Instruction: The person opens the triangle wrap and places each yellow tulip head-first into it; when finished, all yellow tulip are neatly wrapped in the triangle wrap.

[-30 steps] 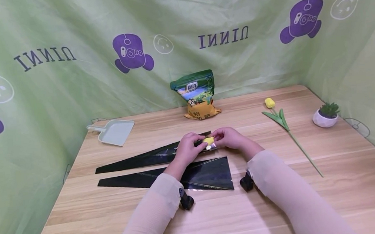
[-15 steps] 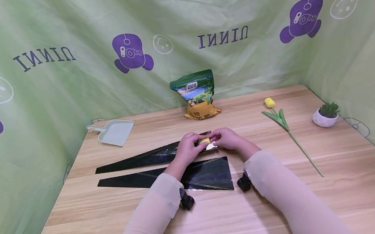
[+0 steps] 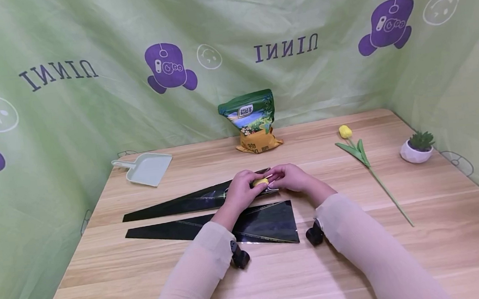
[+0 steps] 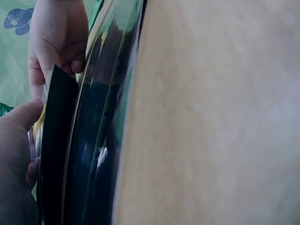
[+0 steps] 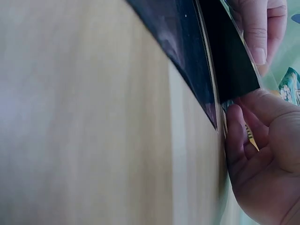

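A black flower sleeve with a clear face [image 3: 184, 202] lies across the table, its wide end between both hands. A yellow tulip head [image 3: 261, 182] shows at that wide end, partly covered by the fingers; its stem is hidden. My left hand [image 3: 240, 191] grips the sleeve around the tulip head, thumb on the near side. My right hand [image 3: 290, 177] pinches the sleeve's mouth edge; in the right wrist view its thumb and fingertips meet at the black film [image 5: 236, 70]. Just nearer lies a second black sleeve [image 3: 267, 224], flat, partly under the left forearm.
Another yellow tulip [image 3: 361, 155] with a long green stem lies on the right. Beyond it stands a succulent in a white pot [image 3: 416, 154]. A green and orange bag [image 3: 251, 122] stands at the back, and a pale dustpan [image 3: 150, 169] lies at the back left.
The tulip head has shifted slightly left and shows less between the hands. My right fingers have moved a little left along the sleeve's mouth. The left hand stays nearly still.
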Motion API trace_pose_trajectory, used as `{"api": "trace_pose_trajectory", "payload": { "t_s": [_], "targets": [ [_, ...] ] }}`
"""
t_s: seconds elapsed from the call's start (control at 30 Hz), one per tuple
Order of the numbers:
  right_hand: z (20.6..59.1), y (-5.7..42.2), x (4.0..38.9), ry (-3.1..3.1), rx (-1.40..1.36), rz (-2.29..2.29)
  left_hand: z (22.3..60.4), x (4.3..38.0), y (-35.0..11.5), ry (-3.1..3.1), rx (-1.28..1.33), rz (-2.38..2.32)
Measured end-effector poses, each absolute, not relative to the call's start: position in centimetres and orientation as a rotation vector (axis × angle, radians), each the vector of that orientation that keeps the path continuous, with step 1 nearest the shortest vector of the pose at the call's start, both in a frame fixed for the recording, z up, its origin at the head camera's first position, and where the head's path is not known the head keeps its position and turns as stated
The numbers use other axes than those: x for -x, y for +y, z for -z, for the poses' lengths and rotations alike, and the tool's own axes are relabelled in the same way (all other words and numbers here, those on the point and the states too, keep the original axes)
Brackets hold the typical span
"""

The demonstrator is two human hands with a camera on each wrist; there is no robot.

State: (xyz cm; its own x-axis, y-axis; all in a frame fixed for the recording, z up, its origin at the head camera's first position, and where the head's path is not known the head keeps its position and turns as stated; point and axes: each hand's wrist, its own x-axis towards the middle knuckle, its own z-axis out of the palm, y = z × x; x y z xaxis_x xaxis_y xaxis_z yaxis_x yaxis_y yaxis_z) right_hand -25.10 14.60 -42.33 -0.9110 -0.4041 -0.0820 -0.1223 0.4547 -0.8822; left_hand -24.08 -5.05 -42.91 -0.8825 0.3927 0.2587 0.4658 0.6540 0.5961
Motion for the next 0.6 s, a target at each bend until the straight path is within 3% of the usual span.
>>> {"api": "trace_pose_trajectory", "payload": {
  "t_s": [0.27,0.6],
  "targets": [
    [41.3,16.5,23.9,2.429,0.312,1.45,42.8,23.9,-5.0,-2.795,0.721,0.962],
    [40.3,19.9,22.5,2.56,0.345,1.384,43.1,23.9,-5.0,-2.817,0.704,0.902]
  ]
}}
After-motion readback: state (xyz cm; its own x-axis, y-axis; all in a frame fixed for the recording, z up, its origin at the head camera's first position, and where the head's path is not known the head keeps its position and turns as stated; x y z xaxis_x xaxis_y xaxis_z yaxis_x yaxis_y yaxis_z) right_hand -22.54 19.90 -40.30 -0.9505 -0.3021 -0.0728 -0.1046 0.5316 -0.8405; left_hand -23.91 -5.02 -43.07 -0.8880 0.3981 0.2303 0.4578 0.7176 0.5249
